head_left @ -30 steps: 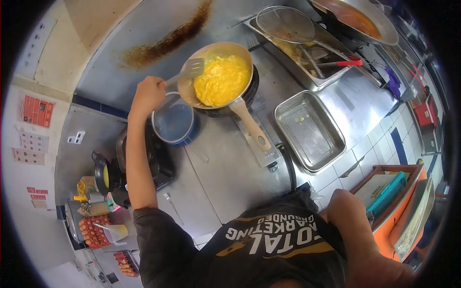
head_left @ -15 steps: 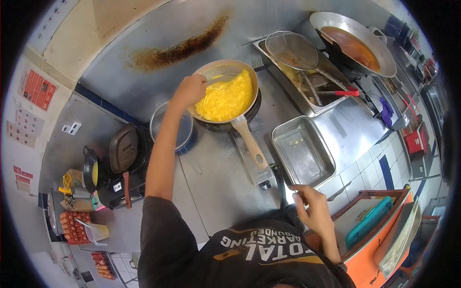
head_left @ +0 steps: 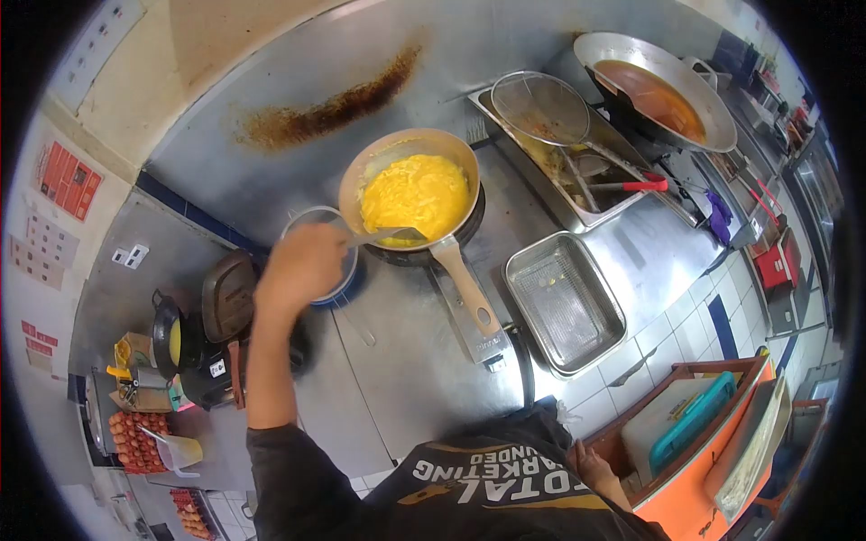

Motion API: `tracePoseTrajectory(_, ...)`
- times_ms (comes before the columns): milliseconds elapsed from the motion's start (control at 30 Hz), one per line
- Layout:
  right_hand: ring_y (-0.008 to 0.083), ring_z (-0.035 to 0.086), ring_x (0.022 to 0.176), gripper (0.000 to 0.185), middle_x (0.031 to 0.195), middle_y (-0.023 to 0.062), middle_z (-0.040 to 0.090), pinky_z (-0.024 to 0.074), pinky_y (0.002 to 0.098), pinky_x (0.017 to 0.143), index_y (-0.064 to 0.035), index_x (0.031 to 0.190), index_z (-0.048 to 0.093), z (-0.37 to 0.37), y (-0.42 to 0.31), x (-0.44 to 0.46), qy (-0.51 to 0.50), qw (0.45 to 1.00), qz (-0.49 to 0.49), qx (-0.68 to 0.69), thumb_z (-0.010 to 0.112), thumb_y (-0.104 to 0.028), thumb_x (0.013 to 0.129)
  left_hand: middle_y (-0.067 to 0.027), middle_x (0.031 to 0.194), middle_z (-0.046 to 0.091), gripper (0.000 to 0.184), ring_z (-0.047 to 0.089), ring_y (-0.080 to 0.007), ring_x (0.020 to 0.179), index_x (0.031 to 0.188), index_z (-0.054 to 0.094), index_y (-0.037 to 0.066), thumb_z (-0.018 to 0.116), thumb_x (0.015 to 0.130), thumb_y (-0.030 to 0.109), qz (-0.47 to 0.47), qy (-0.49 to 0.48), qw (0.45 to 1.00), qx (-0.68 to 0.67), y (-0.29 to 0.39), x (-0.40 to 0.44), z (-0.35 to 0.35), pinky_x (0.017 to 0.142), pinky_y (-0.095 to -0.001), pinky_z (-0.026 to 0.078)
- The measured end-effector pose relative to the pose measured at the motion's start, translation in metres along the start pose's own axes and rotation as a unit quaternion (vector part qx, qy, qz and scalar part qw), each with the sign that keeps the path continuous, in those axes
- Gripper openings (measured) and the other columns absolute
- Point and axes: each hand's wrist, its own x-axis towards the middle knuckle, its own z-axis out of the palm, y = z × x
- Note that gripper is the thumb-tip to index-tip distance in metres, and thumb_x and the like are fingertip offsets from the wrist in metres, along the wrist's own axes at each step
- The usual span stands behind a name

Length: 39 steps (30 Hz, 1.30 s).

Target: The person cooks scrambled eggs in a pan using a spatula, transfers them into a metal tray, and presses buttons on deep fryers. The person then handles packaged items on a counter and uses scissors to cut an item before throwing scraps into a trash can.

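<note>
My left hand [head_left: 302, 261] is closed around the handle of a spatula [head_left: 401, 234], whose blade lies at the near rim of a beige frying pan [head_left: 410, 135]. Soft yellow egg [head_left: 415, 194] covers the pan's base. The pan sits on a portable gas stove [head_left: 487, 347], its handle pointing toward me. Low at my right side, my right hand [head_left: 594, 469] is beside the orange box [head_left: 695, 478]. Its fingers are partly hidden, so I cannot tell what they hold.
A wire-mesh basket [head_left: 568, 302] stands right of the stove. Behind it are a metal tray [head_left: 586, 219] with a strainer [head_left: 541, 108] and red-handled tongs [head_left: 645, 183], then a wok [head_left: 591, 54] of reddish-brown liquid. Eggs [head_left: 135, 442] and dark pans [head_left: 230, 293] are at left.
My left hand has moved from over the pan down and left, and the spatula now shows at the near rim. The egg lies flatter. My right hand has dropped toward the orange box.
</note>
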Motion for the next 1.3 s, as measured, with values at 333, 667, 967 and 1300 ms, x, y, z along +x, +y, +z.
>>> tracePoseTrajectory(333, 0.0373, 0.061, 0.104, 0.063, 0.115, 0.0192, 0.060, 0.0543, 0.0502, 0.084, -0.0037, 0.147, 0.040, -0.019, -0.014, -0.031, 0.092, 0.988, -0.056, -0.111, 0.055, -0.034, 0.093, -0.0259, 0.095, 0.067, 0.027, 0.068, -0.0395, 0.092, 0.109, 0.065, -0.001, 0.058, 0.083, 0.006, -0.041, 0.122, 0.991, -0.024, -0.002, 0.097, 0.118, 0.080, -0.0480, 0.055)
tracePoseTrajectory(667, 0.0298, 0.063, 0.103, 0.061, 0.115, 0.0140, 0.062, 0.0559, 0.0381, 0.081, -0.0047, 0.144, 0.045, -0.011, -0.014, -0.015, 0.163, 0.965, -0.165, -0.120, 0.061, -0.033, 0.092, -0.0234, 0.092, 0.069, 0.022, 0.067, -0.0422, 0.088, 0.099, 0.071, 0.005, 0.056, 0.083, 0.007, 0.060, 0.084, 0.989, -0.108, -0.019, 0.023, 0.014, 0.078, -0.0500, 0.052)
tracePoseTrajectory(967, 0.0313, 0.060, 0.108, 0.062, 0.120, 0.0152, 0.059, 0.0527, 0.0397, 0.086, -0.0049, 0.145, 0.043, -0.025, -0.019, 0.005, 0.095, 0.979, -0.181, -0.011, 0.060, -0.032, 0.092, -0.0247, 0.090, 0.069, 0.022, 0.067, -0.0419, 0.088, 0.099, 0.072, 0.003, 0.059, 0.081, 0.007, 0.047, 0.044, 0.996, -0.062, 0.022, 0.056, 0.064, 0.080, -0.0499, 0.052)
tracePoseTrajectory(1300, 0.0330, 0.056, 0.114, 0.063, 0.125, 0.0165, 0.056, 0.0491, 0.0415, 0.092, -0.0050, 0.146, 0.042, -0.015, -0.030, 0.034, 0.061, 0.955, -0.270, 0.107, 0.060, -0.032, 0.093, -0.0245, 0.092, 0.069, 0.018, 0.066, -0.0430, 0.087, 0.094, 0.069, 0.001, 0.055, 0.084, 0.007, -0.003, 0.188, 0.982, -0.021, -0.016, 0.131, 0.116, 0.078, -0.0522, 0.051)
